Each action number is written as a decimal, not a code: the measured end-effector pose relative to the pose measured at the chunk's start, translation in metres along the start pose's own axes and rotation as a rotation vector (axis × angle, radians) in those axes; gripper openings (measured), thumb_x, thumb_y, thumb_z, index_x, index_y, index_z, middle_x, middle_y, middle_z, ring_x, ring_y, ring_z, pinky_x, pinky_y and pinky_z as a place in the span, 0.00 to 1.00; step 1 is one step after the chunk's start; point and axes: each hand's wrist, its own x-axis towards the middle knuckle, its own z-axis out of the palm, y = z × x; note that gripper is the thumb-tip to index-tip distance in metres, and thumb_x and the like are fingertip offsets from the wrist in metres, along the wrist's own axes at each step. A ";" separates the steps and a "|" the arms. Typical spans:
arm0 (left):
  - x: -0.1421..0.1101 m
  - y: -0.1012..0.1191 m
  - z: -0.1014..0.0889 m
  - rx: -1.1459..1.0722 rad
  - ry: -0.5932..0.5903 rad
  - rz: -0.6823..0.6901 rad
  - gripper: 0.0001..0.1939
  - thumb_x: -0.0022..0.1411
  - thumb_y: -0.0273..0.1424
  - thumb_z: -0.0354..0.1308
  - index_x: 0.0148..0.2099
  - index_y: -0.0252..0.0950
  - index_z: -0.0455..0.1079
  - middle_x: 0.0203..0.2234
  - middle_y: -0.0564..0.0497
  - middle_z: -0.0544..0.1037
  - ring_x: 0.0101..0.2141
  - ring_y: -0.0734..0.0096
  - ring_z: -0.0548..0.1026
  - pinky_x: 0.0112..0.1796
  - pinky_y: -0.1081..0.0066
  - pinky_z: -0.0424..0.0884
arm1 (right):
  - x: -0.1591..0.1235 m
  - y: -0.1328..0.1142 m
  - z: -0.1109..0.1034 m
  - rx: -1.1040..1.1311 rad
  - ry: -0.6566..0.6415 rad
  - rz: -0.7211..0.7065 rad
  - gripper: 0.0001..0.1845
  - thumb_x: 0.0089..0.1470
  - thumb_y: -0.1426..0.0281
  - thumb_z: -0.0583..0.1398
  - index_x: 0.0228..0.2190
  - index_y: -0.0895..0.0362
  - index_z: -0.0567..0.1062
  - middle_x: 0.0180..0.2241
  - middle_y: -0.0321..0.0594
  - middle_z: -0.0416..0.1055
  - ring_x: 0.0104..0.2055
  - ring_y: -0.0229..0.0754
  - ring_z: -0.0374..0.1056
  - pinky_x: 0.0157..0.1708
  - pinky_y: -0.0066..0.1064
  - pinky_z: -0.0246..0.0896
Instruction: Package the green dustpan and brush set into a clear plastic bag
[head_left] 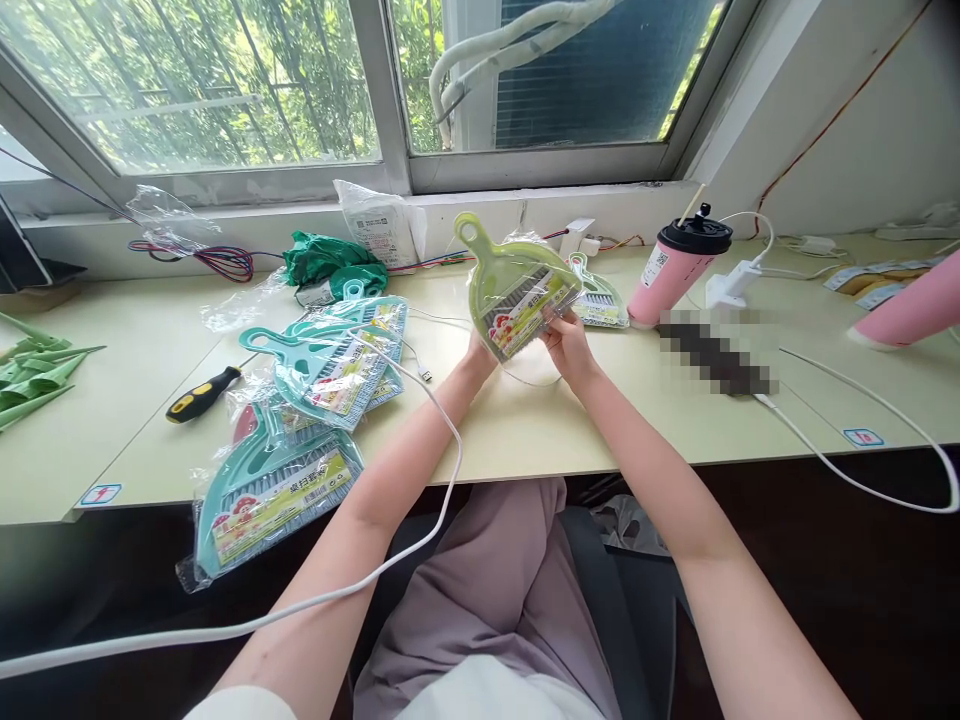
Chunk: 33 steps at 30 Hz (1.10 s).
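Both of my hands hold up a light green dustpan-and-brush set (510,285) with a printed label, above the middle of the pale desk (525,430). My left hand (480,355) grips its lower left edge, mostly hidden behind the pan. My right hand (564,338) pinches the lower right edge, where a clear plastic bag hangs below the set. A pile of teal dustpan sets (330,365) in clear bags lies to the left. One more teal set (262,500) overhangs the desk's front edge.
A yellow-and-black screwdriver (202,393) lies at the left. A pink cup (675,268) with a black lid stands at the right, beside another bagged set (600,300). White cables (862,470) trail across the desk. Green plastic parts (34,370) sit at the far left.
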 end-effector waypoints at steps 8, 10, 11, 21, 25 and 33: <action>-0.015 0.011 0.012 0.181 -0.104 0.104 0.21 0.61 0.45 0.65 0.48 0.34 0.75 0.43 0.44 0.83 0.53 0.55 0.79 0.55 0.61 0.72 | 0.014 0.003 -0.014 0.062 0.267 -0.033 0.09 0.49 0.73 0.68 0.32 0.52 0.74 0.34 0.31 0.80 0.40 0.38 0.79 0.41 0.30 0.79; -0.014 0.007 0.009 0.262 -0.105 0.171 0.18 0.54 0.36 0.70 0.46 0.35 0.74 0.40 0.46 0.83 0.49 0.58 0.79 0.52 0.64 0.72 | 0.014 0.003 -0.013 0.074 0.277 -0.018 0.08 0.50 0.74 0.67 0.32 0.53 0.73 0.33 0.31 0.80 0.37 0.37 0.78 0.40 0.28 0.79; -0.012 0.004 0.007 0.290 -0.101 0.198 0.18 0.51 0.32 0.71 0.44 0.35 0.74 0.39 0.48 0.83 0.47 0.59 0.79 0.51 0.65 0.72 | 0.013 0.002 -0.012 0.080 0.283 -0.010 0.08 0.50 0.74 0.66 0.32 0.53 0.73 0.32 0.31 0.79 0.36 0.36 0.78 0.39 0.28 0.79; 0.001 -0.006 -0.005 0.275 -0.053 0.274 0.16 0.49 0.30 0.68 0.41 0.36 0.71 0.33 0.51 0.80 0.36 0.67 0.77 0.42 0.69 0.72 | 0.012 -0.002 -0.010 0.081 0.244 0.059 0.07 0.49 0.76 0.65 0.30 0.54 0.72 0.30 0.31 0.78 0.33 0.36 0.77 0.37 0.27 0.79; -0.001 -0.005 -0.003 0.293 -0.056 0.249 0.17 0.49 0.30 0.68 0.42 0.36 0.71 0.35 0.50 0.80 0.38 0.65 0.78 0.43 0.68 0.72 | 0.012 -0.003 -0.009 0.072 0.272 0.066 0.07 0.50 0.76 0.64 0.30 0.54 0.72 0.30 0.31 0.79 0.32 0.35 0.77 0.36 0.26 0.79; -0.002 0.002 -0.001 0.303 0.016 0.176 0.14 0.49 0.26 0.67 0.40 0.36 0.72 0.34 0.51 0.81 0.39 0.66 0.79 0.44 0.69 0.73 | 0.015 -0.002 -0.011 0.019 0.251 0.107 0.06 0.51 0.73 0.66 0.30 0.54 0.73 0.30 0.33 0.80 0.34 0.38 0.78 0.42 0.32 0.81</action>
